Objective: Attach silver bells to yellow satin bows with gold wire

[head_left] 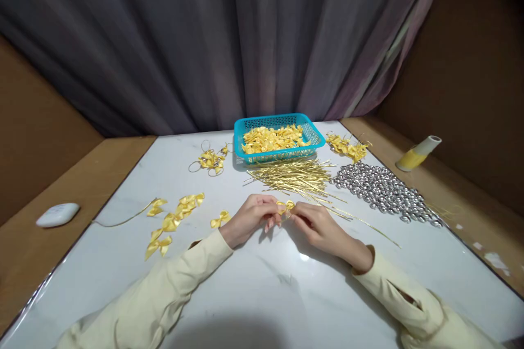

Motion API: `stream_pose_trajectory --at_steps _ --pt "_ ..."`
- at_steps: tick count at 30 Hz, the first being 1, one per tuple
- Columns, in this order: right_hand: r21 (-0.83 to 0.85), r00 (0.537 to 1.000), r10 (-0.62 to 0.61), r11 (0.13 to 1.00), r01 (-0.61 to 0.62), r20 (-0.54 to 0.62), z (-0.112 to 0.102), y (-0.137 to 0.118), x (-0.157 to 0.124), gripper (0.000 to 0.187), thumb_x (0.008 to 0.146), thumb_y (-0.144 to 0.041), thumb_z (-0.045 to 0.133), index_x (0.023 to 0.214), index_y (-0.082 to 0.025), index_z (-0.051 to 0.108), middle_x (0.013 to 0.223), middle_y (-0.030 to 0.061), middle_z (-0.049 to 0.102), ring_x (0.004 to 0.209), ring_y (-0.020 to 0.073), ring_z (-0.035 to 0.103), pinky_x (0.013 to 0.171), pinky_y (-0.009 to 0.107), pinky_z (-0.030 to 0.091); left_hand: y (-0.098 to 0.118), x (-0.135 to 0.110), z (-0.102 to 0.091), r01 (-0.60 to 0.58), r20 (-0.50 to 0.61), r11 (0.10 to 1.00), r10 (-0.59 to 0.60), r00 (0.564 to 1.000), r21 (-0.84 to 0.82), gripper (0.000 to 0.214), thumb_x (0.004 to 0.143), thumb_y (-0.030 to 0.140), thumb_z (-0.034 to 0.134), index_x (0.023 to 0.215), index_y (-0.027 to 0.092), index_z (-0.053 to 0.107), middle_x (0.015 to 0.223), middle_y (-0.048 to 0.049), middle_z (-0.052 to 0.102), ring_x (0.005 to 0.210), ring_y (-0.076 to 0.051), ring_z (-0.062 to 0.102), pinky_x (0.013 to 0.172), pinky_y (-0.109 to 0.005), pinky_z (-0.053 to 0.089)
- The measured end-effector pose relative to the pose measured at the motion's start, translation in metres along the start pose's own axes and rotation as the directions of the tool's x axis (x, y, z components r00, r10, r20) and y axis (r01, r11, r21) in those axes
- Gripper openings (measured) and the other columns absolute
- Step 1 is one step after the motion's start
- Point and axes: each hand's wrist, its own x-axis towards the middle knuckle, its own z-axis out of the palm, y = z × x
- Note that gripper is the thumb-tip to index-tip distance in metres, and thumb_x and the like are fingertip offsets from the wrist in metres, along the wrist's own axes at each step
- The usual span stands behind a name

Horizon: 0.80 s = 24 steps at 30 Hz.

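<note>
Both my hands meet over the middle of the table, pinching one small yellow ribbon bow (pixel 285 206) between them. My left hand (pixel 254 214) grips the bow's left side with thumb and fingers. On its right side, my right hand (pixel 318 224) has its fingertips closed. A thin strand seems to hang under the bow, too small to make out well. Just beyond the hands lies a pile of gold twist ties (pixel 292 177). A loose yellow bow (pixel 220 219) rests beside my left wrist.
A blue basket (pixel 238 133) of yellow bows stands at the back. Silver rings or beads (pixel 380 188) spread at right, below a yellow bow cluster (pixel 347 147). More bows (pixel 172 221) lie left, near a wired cluster (pixel 212 161). A white object (pixel 58 215) and a tube (pixel 418 154) flank the table.
</note>
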Motion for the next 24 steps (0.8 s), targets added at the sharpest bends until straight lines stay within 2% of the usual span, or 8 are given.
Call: stream_pose_trajectory --at_steps 6,14,24 --pt "0.048 0.999 0.031 0.998 -0.033 0.034 0.001 0.006 0.0 0.024 0.089 -0.019 0.038 0.069 -0.016 0.05 0.063 0.0001 0.05 0.057 0.0105 0.046 0.055 0.021 0.034 -0.009 0.004 -0.003 0.023 -0.013 0.997 -0.024 1.0 -0.072 0.02 0.069 0.024 0.065 0.057 0.009 0.058 0.053 -0.0004 0.054 0.042 -0.004 0.041 0.038 -0.015 0.031" --pt "0.063 0.998 0.034 0.997 -0.037 0.043 0.001 0.007 0.0 0.023 0.089 -0.019 0.04 0.068 -0.015 0.05 0.063 0.0 0.05 0.057 0.0102 0.045 0.055 0.021 0.033 -0.011 0.006 -0.006 0.021 0.012 0.993 -0.02 1.0 -0.114 0.018 0.069 0.021 0.065 0.057 0.009 0.059 0.05 0.0009 0.052 0.041 -0.003 0.039 0.039 -0.014 0.03" --pt "0.022 1.0 -0.023 0.999 0.023 -0.013 0.002 0.012 -0.002 0.023 0.086 -0.015 0.041 0.064 -0.017 0.047 0.058 -0.0005 0.047 0.054 0.0105 0.041 0.052 0.021 0.032 -0.009 0.003 -0.004 0.048 0.053 0.994 -0.043 0.998 -0.101 0.019 0.069 0.023 0.065 0.058 0.008 0.059 0.05 -0.0001 0.053 0.039 -0.003 0.039 0.036 -0.014 0.03"
